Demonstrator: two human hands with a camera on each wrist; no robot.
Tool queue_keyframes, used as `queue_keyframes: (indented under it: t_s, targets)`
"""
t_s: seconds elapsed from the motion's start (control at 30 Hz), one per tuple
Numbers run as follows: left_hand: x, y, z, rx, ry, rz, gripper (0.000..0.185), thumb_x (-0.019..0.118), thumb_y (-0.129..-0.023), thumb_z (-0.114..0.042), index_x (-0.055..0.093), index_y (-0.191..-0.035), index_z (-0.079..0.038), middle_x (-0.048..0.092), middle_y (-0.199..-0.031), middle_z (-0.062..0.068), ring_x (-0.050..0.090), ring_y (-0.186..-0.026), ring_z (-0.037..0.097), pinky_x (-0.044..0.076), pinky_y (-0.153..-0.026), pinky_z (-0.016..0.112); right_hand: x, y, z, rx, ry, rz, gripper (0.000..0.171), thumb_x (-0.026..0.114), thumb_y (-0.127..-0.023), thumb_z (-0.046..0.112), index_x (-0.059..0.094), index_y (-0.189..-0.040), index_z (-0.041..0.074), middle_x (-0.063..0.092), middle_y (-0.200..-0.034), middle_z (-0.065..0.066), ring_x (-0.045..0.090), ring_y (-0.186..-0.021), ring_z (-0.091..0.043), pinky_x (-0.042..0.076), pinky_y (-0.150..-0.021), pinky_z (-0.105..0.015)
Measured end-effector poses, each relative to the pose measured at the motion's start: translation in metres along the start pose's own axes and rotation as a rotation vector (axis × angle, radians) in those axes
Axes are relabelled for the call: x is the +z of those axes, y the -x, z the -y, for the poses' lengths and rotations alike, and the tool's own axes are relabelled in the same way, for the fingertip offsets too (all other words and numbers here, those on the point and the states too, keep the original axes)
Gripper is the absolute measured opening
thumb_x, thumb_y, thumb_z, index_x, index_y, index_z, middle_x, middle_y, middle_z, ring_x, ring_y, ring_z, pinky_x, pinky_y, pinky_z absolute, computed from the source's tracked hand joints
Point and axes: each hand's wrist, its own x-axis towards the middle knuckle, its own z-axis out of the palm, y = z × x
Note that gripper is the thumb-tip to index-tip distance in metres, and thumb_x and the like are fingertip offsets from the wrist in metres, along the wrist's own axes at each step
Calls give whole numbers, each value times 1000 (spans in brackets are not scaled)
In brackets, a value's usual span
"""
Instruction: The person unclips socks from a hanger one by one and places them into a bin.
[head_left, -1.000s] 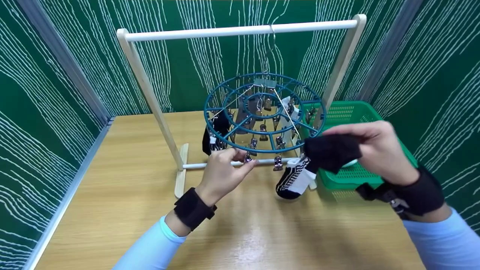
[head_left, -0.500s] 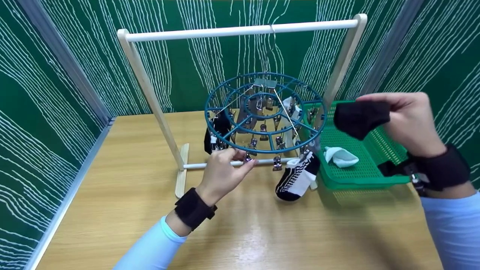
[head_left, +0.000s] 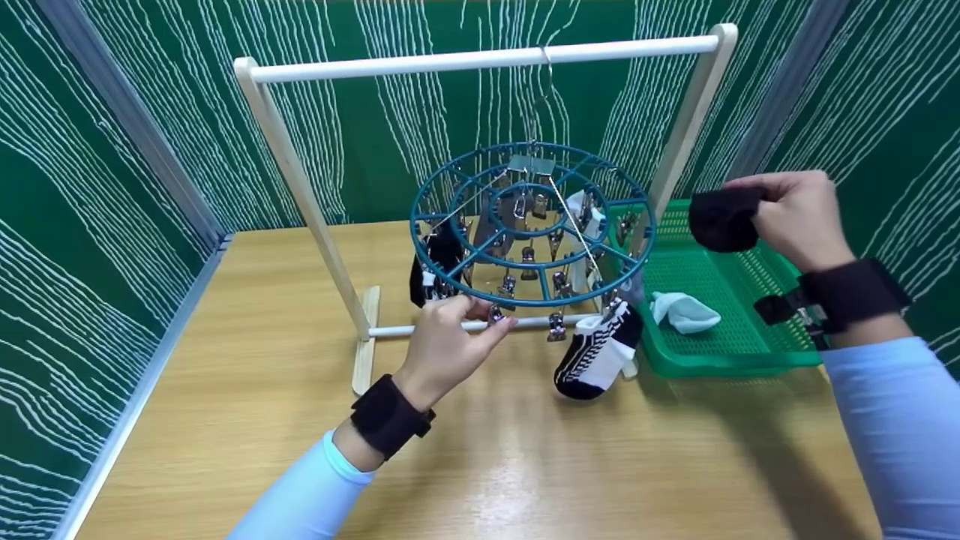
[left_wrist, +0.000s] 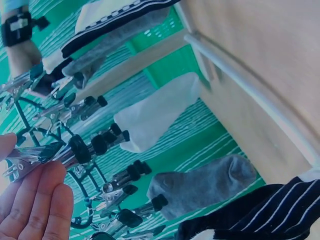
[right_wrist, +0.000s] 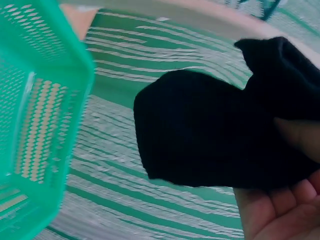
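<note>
My left hand (head_left: 446,341) pinches a metal clip (left_wrist: 32,154) at the near edge of the round blue-green sock hanger (head_left: 541,303). Off to the right, my right hand (head_left: 802,217) grips a small black sock (right_wrist: 190,130), held up above the far part of the green basket. A black-and-white sock (head_left: 596,358) hangs from the hanger's near right side. The left wrist view also shows a white sock (left_wrist: 159,112), a grey sock (left_wrist: 202,185) and a black sock with white stripes (left_wrist: 272,210) hanging there.
A wooden stand with a white top bar (head_left: 420,66) carries the hanger by its hook. The green basket (head_left: 720,366) stands right of it on the wooden table (head_left: 247,420), with a pale crumpled sock (head_left: 686,313) inside. Green patterned panels (head_left: 97,247) close the sides and back.
My right hand has moved right and up, taking the black sock away from the hanger's edge and uncovering the pale sock in the basket. My left hand stays at its clip.
</note>
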Motion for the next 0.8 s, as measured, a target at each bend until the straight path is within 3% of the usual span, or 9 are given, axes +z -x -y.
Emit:
queue_keyframes:
  t_s: [0.07, 0.13, 0.2, 0.3, 0.4, 0.5, 0.7, 0.8]
  targets:
    - [0, 0, 0, -3, 5, 3, 22, 89, -93, -19, 78, -94, 0, 81, -89, 12, 80, -85, 26, 64, -85, 45, 5, -5, -9, 23, 59, 15, 20, 71, -99, 11, 86, -112, 6, 68, -70, 37, 56, -69, 8, 42, -60, -9]
    - [0, 0, 0, -7, 8, 6, 22, 89, -93, -19, 78, -95, 0, 81, -89, 12, 80, -85, 27, 64, -85, 45, 12, -9, -18, 48, 106, 36, 27, 64, -98, 5, 83, -117, 1, 79, -81, 20, 62, -80, 1, 42, -63, -7]
    - [0, 0, 1, -10, 10, 7, 22, 89, -92, -18, 78, -95, 0, 81, -89, 12, 79, -84, 27, 64, -84, 45, 20, -12, -25, 58, 143, 54, 37, 55, -94, -1, 81, -120, -3, 85, -99, -4, 68, -98, -13, 41, -68, -6]
    - [-1, -1, 0, -10, 9, 3, 21, 89, -92, -18, 78, -94, 0, 81, -88, 11, 79, -84, 27, 64, -83, 45, 33, -17, -35, 55, 182, 73, 44, 46, -90, -5, 78, -121, -9, 74, -123, -35, 66, -120, -42, 46, -82, -16]
    - [0, 0, 1, 1, 9, 1, 21, 89, -92, -18, 78, -93, 0, 81, -88, 11, 80, -83, 25, 65, -82, 45, 46, -19, -44, 33, 215, 74, 44, 45, -90, -4, 77, -120, -12, 71, -122, -40, 64, -122, -56, 57, -95, -43]
    - [1, 0, 1, 13, 14, -1, 21, 89, -92, -17, 78, -93, 0, 82, -88, 12, 80, -84, 25, 66, -83, 43, 58, -20, -55, 16, 245, 84, 43, 45, -91, -5, 77, -119, -12, 71, -120, -41, 65, -116, -61, 55, -99, -65]
    - [1, -1, 1, 15, 18, -2, 21, 90, -91, -18, 79, -94, 0, 83, -90, 11, 81, -84, 24, 66, -83, 40, 72, -21, -73, -34, 346, 129, 38, 47, -95, -6, 76, -117, -13, 71, -116, -42, 66, -104, -63, 56, -90, -71]
    - [1, 0, 2, 18, 18, -5, 21, 90, -91, -18, 79, -94, -1, 82, -90, 11, 80, -84, 23, 65, -83, 40, 77, -24, -80, -44, 397, 151, 31, 48, -95, -7, 77, -103, -13, 74, -101, -40, 68, -85, -59, 56, -68, -60]
